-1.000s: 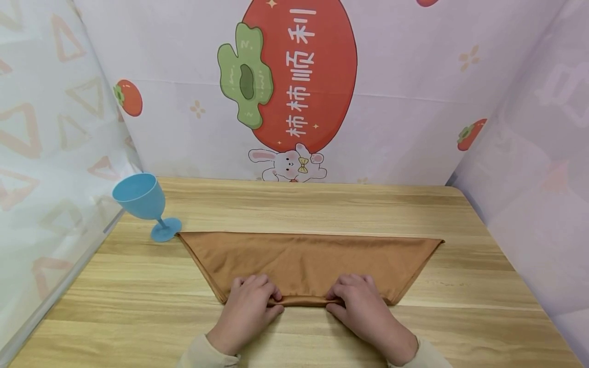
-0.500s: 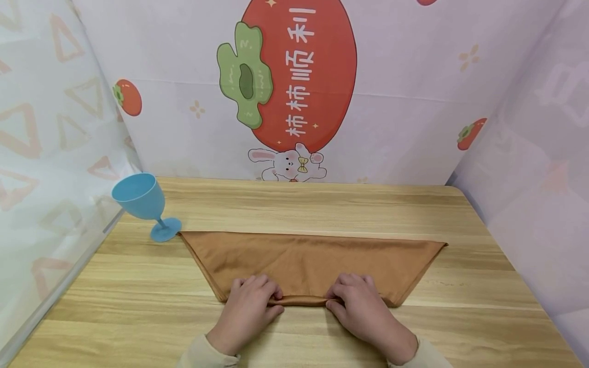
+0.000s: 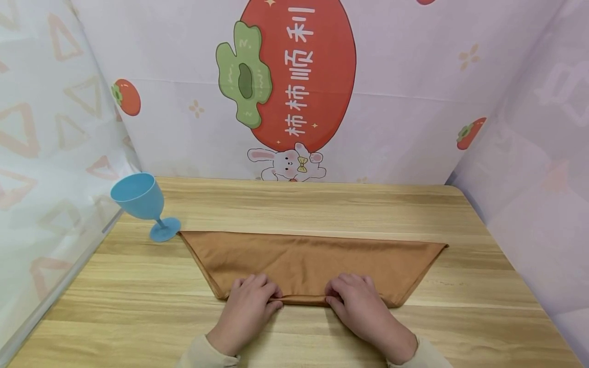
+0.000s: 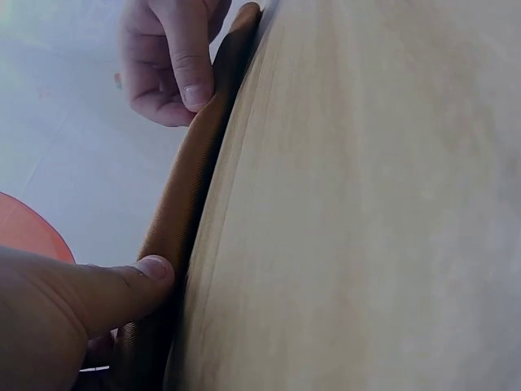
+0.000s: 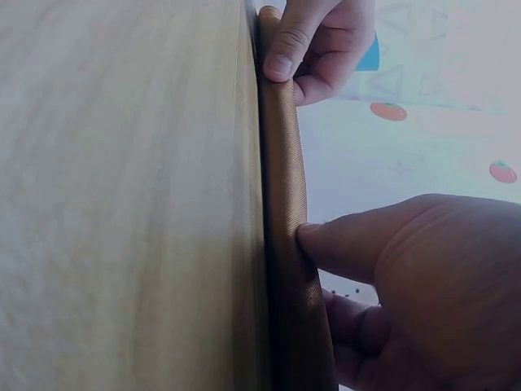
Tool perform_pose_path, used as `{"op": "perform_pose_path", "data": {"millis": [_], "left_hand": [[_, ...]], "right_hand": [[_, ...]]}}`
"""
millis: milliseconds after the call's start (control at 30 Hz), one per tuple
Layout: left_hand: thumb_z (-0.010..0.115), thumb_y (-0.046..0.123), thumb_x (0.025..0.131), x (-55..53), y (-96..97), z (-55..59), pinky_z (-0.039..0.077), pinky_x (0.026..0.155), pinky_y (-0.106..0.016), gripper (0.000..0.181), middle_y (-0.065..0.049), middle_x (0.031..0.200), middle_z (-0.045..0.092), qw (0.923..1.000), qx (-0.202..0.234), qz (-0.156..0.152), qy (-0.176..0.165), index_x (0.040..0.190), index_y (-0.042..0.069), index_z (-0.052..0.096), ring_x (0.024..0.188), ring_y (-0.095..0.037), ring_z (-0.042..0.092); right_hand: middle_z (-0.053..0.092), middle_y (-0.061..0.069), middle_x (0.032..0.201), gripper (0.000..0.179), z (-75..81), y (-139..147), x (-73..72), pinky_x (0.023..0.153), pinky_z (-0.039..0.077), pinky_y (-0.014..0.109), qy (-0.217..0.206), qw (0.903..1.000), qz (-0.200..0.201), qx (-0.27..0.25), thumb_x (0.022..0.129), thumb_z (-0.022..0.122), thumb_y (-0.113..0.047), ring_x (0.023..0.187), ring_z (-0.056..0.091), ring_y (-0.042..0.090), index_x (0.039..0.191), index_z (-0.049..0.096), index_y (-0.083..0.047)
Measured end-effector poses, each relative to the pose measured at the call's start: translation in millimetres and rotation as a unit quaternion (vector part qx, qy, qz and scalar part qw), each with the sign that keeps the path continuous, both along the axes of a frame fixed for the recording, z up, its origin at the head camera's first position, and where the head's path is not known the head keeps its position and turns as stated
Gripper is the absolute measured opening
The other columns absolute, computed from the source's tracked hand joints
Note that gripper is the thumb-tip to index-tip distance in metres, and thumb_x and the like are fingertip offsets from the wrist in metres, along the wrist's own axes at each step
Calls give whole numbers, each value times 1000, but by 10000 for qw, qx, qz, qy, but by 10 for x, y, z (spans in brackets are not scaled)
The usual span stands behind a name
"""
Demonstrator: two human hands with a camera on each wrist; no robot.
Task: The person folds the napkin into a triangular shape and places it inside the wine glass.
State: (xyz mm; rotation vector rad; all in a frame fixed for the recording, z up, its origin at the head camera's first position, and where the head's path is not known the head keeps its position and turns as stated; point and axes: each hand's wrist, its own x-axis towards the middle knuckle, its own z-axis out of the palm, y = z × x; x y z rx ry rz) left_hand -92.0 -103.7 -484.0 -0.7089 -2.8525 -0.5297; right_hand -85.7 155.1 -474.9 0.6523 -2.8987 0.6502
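Observation:
A brown satiny cloth (image 3: 294, 263) lies folded on the wooden table, long straight edge at the back and a narrow rolled edge along the front. My left hand (image 3: 248, 309) pinches that rolled edge left of centre, thumb in front and fingers curled over the top. Right of centre, my right hand (image 3: 359, 309) grips the same roll in a matching way. Both wrist views show the thumbs pressed on the roll (image 4: 183, 195), which runs between the two hands close along the wood. The roll's outer parts are mostly hidden beneath the hands.
A blue plastic goblet (image 3: 142, 199) stands at the back left, its foot right by the cloth's left corner. Printed white sheets (image 3: 405, 133) wall in the table (image 3: 322, 204) at the back and on both sides.
The cloth's right corner has shifted slightly right and toward me, and its lower right side has slid a little outward. Both hands keep nearly the same place and grip.

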Motion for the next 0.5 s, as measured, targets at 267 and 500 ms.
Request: {"op": "perform_pose_path", "data": {"millis": [267,500], "left_hand": [[80,30,85,-4,-5,11,34,74,-37,13,16,86,53,9999,-21,9,-136,84,28,67,79,-8,49],[78,30,87,-2,-7,11,33,73,-36,11,16,85,53,9999,-15,59,-125,83,27,68,79,-7,49]], "right_hand": [[53,-20,83,11,-2,10,12,77,31,35,76,9999,149,35,83,83,-29,79,48,1,84,72,-28],[52,-19,84,10,5,2,11,81,32,37,-18,9998,219,14,82,84,-25,82,49,2,83,74,-25]]}}
